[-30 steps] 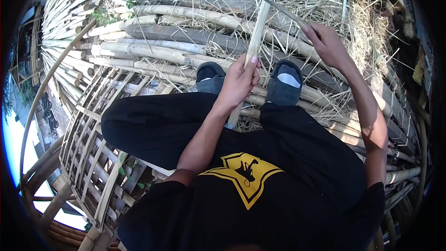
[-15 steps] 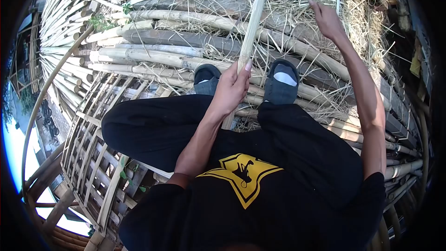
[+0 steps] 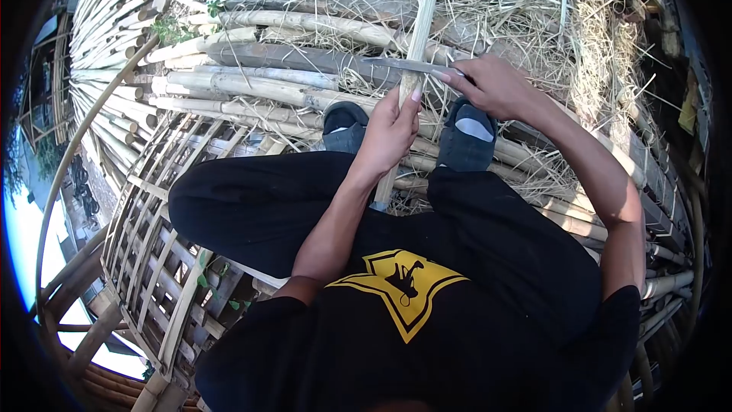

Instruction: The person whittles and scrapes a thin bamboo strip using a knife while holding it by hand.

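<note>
A long pale bamboo strip [image 3: 425,19] runs from the top of the view down between my knees. My left hand [image 3: 390,131] is closed around it, thumb along its upper face. My right hand [image 3: 494,85] grips the handle end of a knife [image 3: 404,65]; the handle itself is mostly hidden by the fingers. The narrow grey blade lies across the strip just above my left hand, its tip pointing left.
Bamboo poles [image 3: 305,27] form the uneven surface under my sandalled feet [image 3: 467,137]. Thin shavings [image 3: 503,15] are scattered over them. A woven bamboo lattice [image 3: 152,240] stands at the left, beside a curved pole [image 3: 84,145]. Stacked poles [image 3: 671,284] lie at the right.
My right hand has come down and left from the upper right, bringing the knife across the strip. My left hand keeps its hold, shifted very slightly.
</note>
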Tool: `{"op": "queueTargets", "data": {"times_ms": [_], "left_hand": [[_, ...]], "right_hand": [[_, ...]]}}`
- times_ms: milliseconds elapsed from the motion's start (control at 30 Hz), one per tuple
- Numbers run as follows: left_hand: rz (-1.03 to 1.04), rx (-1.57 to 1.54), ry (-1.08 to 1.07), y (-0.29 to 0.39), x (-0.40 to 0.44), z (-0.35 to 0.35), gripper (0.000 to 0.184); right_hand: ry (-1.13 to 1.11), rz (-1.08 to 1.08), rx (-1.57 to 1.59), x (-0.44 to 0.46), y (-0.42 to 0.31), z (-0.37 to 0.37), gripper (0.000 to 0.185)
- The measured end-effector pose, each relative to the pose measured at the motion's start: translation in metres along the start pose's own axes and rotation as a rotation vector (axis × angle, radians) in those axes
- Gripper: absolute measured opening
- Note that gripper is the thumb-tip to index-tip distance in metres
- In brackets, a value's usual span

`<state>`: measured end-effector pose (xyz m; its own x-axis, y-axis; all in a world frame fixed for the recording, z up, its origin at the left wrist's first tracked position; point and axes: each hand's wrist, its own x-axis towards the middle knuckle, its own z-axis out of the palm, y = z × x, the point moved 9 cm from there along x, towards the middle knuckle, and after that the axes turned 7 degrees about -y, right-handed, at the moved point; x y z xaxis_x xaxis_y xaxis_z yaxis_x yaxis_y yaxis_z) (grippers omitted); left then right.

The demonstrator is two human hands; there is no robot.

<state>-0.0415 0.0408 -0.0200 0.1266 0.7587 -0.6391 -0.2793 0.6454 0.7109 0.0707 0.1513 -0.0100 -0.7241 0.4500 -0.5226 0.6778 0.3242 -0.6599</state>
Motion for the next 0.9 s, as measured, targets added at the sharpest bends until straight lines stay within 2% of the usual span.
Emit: {"op": "queueTargets", "data": {"times_ms": [67, 200, 233, 333, 400, 467, 500, 533, 600, 667, 700, 733, 767, 800, 833, 867, 900], "left_hand": [[0.001, -0.016, -0.011, 0.002, 0.002, 0.000, 0.025], [0.018, 0.030, -0.004, 0.001, 0.001, 0.000, 0.023], [0.037, 0.048, 0.005, 0.002, 0.001, 0.001, 0.023], [0.053, 0.096, 0.020, 0.000, 0.004, -0.002, 0.025], [0.059, 0.128, 0.031, 0.003, 0.007, -0.005, 0.027], [0.040, 0.068, 0.014, 0.004, 0.011, -0.006, 0.027], [0.045, 0.067, 0.013, 0.009, 0.012, -0.005, 0.027], [0.038, 0.056, 0.011, 0.013, 0.009, -0.003, 0.028], [0.039, 0.039, 0.011, 0.013, 0.003, -0.004, 0.028], [0.076, 0.022, 0.012, 0.012, -0.014, -0.011, 0.028], [0.026, 0.040, -0.018, 0.006, -0.023, -0.011, 0.029], [-0.043, 0.002, -0.051, 0.000, -0.025, -0.013, 0.029], [-0.019, -0.009, -0.025, 0.002, -0.022, -0.018, 0.029], [0.009, -0.028, -0.012, 0.004, -0.015, -0.016, 0.029], [0.023, -0.030, -0.023, 0.009, -0.006, -0.010, 0.029], [0.036, -0.021, -0.029, 0.012, -0.003, -0.002, 0.028], [0.038, -0.014, -0.027, 0.011, -0.004, 0.002, 0.028]], "right_hand": [[0.157, -0.216, 0.031, 0.004, -0.010, 0.006, 0.053], [0.149, -0.165, -0.021, 0.002, -0.013, 0.002, 0.050], [0.240, -0.209, -0.088, 0.004, -0.010, 0.003, 0.047], [0.251, -0.182, -0.182, 0.003, -0.003, -0.007, 0.047], [0.240, -0.188, -0.264, 0.008, 0.001, -0.018, 0.048], [0.127, -0.092, -0.213, 0.011, 0.009, -0.029, 0.051], [0.261, -0.156, -0.294, 0.010, 0.006, -0.035, 0.053], [0.260, -0.153, -0.290, 0.012, 0.012, -0.032, 0.053], [0.308, -0.124, -0.434, 0.022, 0.023, -0.042, 0.064], [0.533, 0.360, -0.098, 0.017, 0.152, -0.125, 0.068], [0.689, 0.391, -0.178, -0.024, 0.170, -0.173, 0.070], [0.769, 0.411, -0.218, -0.056, 0.190, -0.214, 0.070], [0.980, 0.311, -0.172, -0.093, 0.170, -0.237, 0.068], [1.205, 0.208, -0.281, -0.118, 0.183, -0.259, 0.069], [1.122, 0.440, -0.093, -0.133, 0.181, -0.262, 0.070], [1.084, 0.454, -0.031, -0.136, 0.189, -0.259, 0.069], [1.084, 0.368, 0.056, -0.131, 0.181, -0.243, 0.064]]}}
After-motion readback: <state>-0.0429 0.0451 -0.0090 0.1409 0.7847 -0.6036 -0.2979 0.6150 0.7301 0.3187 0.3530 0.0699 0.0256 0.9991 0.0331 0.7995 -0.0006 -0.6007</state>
